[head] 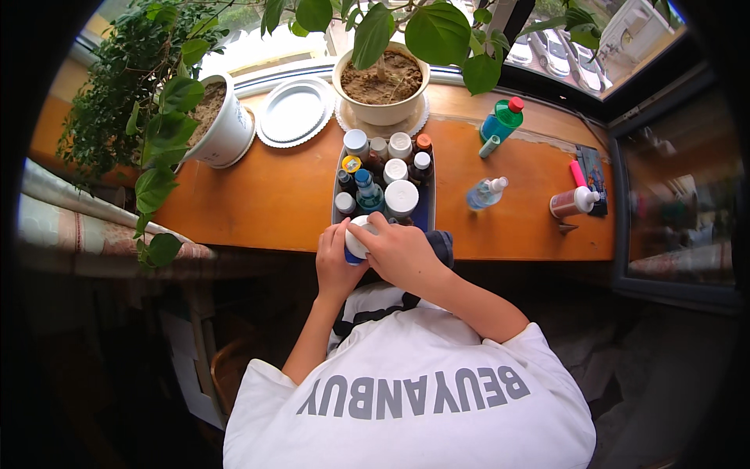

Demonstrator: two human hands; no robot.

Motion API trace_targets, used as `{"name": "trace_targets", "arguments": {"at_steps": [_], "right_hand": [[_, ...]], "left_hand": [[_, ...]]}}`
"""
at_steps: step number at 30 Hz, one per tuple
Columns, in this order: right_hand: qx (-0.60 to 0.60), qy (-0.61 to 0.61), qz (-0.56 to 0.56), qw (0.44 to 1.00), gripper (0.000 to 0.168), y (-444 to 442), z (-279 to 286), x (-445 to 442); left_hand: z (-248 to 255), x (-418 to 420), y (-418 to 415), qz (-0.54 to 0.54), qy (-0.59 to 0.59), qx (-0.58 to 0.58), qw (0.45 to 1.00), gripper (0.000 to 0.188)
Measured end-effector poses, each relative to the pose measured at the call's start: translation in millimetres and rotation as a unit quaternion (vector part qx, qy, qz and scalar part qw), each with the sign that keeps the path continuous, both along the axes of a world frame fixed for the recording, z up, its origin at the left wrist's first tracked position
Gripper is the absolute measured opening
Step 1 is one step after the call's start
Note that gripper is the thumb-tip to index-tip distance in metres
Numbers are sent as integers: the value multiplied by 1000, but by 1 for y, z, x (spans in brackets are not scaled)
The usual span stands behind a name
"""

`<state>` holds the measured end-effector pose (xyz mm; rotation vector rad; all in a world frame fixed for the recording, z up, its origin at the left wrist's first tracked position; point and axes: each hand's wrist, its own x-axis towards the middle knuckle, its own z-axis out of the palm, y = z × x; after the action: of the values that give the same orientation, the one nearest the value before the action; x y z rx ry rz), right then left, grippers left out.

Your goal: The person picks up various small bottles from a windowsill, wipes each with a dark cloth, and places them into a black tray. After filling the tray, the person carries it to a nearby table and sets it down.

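Both hands hold one bottle (358, 236) with a round white cap and a blue body, just in front of the table's near edge. My left hand (340, 264) wraps around its side, while my right hand (401, 249) grips the cap from above and the right. Right beyond them stands a grey bin (433, 193) packed with bottles. In it I see a wide white-capped bottle (401, 198), a blue-capped bottle of teal liquid (369, 193), a yellow-capped one (351, 164) and an orange-capped one (423, 142). A dark folded cloth (440, 246) lies beside my right wrist.
On the wooden table (263, 199) stand a clear spray bottle (487, 193), a green red-capped bottle (503, 120) and a pink-brown bottle (571, 202). Potted plants (381, 108) (220, 129) and a white saucer (295, 111) line the window side. An open window sash (621, 234) stands at the right.
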<state>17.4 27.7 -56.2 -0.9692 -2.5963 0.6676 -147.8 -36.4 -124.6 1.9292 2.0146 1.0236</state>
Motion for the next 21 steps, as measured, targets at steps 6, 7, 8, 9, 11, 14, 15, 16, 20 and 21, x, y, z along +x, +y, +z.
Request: {"name": "trace_targets", "arguments": {"at_steps": [6,7,8,9,11,14,15,16,20,21], "right_hand": [[-112,90,-38,989,57,-7,21,28],[-143,122,-44,981,52,-7,25,41],[-174,155,-50,971,47,-6,30,57],[-202,185,-59,960,42,-4,35,75],[-160,284,-55,944,29,9,47,117],[-123,351,-226,900,25,30,66,175],[-82,371,-288,879,26,45,66,189],[-30,281,-338,898,35,64,69,199],[11,34,-429,903,77,156,58,215],[11,23,-424,905,82,180,40,218]], "left_hand": [[-35,-12,-8,51,-15,-41,998,84],[-38,-12,-10,57,-10,-34,998,84],[-40,-11,-12,63,-5,-27,998,85],[-41,-9,-12,67,-3,-18,998,86],[-39,-9,-14,70,11,-21,997,87],[-37,-15,-13,46,13,-17,999,92],[-35,-15,-11,37,2,-27,999,93],[-34,-17,-10,33,-5,-36,999,94],[-32,-20,-8,10,1,-56,998,102],[-32,-20,-7,3,-7,-55,998,103]]}}
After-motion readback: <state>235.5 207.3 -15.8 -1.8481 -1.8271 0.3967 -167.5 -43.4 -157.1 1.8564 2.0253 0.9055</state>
